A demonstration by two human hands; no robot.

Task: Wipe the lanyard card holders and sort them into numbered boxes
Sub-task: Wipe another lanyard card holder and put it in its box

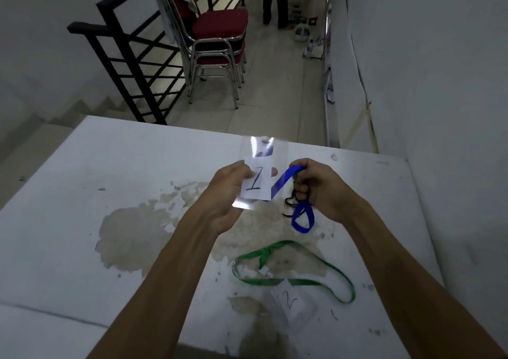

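Fingers: left hand (231, 193) is pinching holder "1" (257, 177) above the table (82, 193) | right hand (316, 191) is gripping blue lanyard (302, 218), perhaps a black cord too | holder "2" (292, 305) with green lanyard (338, 276) is lying near-right.

Stacked red chairs (217, 42) stand on pale tiled floor (275, 105) beside a black stair railing (132, 64) and white walls (439, 56).

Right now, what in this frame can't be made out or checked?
- Numbered boxes: none in the head view.
- Wiping cloth: none visible.
- Blue lanyard: its clip end is blurred behind the clear card holder.
- Black cord: bunched inside the right hand; its ends can't be traced.
- Green lanyard's holder: faint under glare.
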